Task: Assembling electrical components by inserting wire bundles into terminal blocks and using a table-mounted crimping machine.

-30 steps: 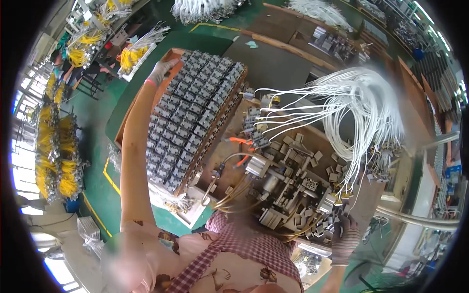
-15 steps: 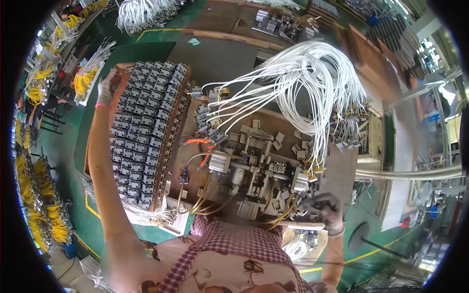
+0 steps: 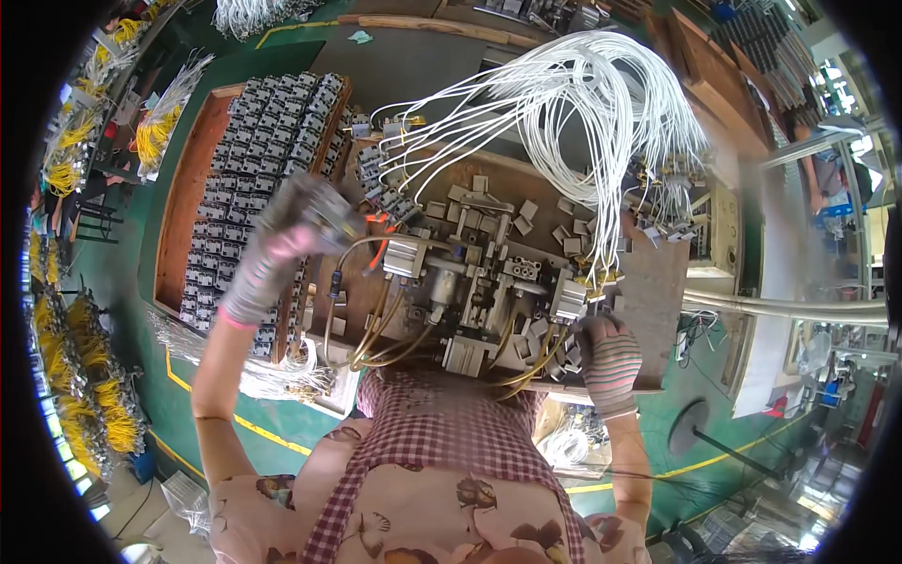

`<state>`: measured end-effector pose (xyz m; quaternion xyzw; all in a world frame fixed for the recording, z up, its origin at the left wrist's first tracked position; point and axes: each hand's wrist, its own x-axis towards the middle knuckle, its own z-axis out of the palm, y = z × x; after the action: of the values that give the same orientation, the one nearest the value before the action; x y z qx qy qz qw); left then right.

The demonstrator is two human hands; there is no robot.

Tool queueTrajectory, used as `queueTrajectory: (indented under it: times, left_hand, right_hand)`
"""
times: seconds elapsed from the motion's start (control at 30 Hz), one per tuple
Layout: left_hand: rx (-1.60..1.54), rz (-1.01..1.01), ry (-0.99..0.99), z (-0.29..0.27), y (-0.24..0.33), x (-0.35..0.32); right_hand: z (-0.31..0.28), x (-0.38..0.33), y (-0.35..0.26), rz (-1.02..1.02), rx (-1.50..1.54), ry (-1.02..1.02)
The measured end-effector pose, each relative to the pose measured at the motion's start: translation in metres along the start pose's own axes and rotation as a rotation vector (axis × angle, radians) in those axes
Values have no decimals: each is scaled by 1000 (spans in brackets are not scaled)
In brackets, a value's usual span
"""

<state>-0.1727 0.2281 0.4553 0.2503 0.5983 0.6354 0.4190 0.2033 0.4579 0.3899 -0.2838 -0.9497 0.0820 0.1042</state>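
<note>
The gloved left hand (image 3: 282, 246) is closed around a small grey block (image 3: 318, 209), blurred, held above the left edge of the worktop (image 3: 648, 282), just beside the wooden tray (image 3: 183, 202) packed with rows of the same grey blocks. The gloved right hand (image 3: 611, 362) rests with fingers curled at the near right edge of the worktop, against the metal machine (image 3: 470, 291) with its yellow hoses; whether it grips anything cannot be told. A big loop of white wires (image 3: 601, 94) arches over the far side.
</note>
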Motion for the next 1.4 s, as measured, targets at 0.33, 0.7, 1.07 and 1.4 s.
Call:
queueTrajectory:
  times: [0.33, 0.7, 1.07, 1.4]
  left_hand:
    - [-387, -234, -333, 108, -105, -13]
    - [-200, -266, -378, 119, -128, -20]
    - [7, -114, -289, 114, -125, -17]
    - [-84, -83, -312, 116, -117, -2]
  right_hand:
    - [-9, 14, 6, 94, 608, -129]
    - [9, 10, 3, -184, 331, 12]
    - [16, -2, 7, 230, 1089, -164]
    - [15, 53, -68, -82, 1107, -47]
